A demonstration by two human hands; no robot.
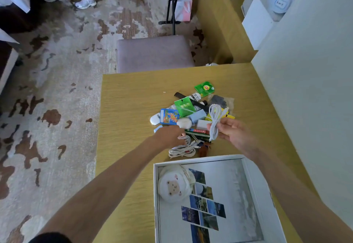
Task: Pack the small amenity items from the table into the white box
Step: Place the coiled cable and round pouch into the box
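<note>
**Above the pile: one cable up, box wide open**

Right of the heap, the right hand (pixel 232 130) has a coiled white cable (pixel 214 122) pinched between thumb and fingertips, held clear of the table (pixel 129 108). It grips the bundle at its waist, loops standing above and tails hanging below. That looks deliberate, since a mid-coil pinch stops the turns from springing loose on the way to the box.

Across on the left, the left hand (pixel 169 134) reaches in palm-down, low over the near side of the amenity pile (pixel 196 117). Its fingers are tucked out of sight, so I can't tell whether it grips anything. It sits just beside a second cable (pixel 182 150), loosely coiled on the table between pile and box. My guess is that's the next pick.

Out past the hands, the pile itself is a tight jumble. There's a green tea sachet (pixel 204 88) at the far end, a black comb (pixel 179 95), a green packet (pixel 184 106) and a blue packet (pixel 169 116).

Nearest of all, the white box (pixel 156 195) lies open. A white drawstring pouch with a bear face (pixel 174 184) sits in its far-left corner. The rest of the floor shows only a printed photo collage, so there's plenty of room and most of the packing is yet to come.
</note>
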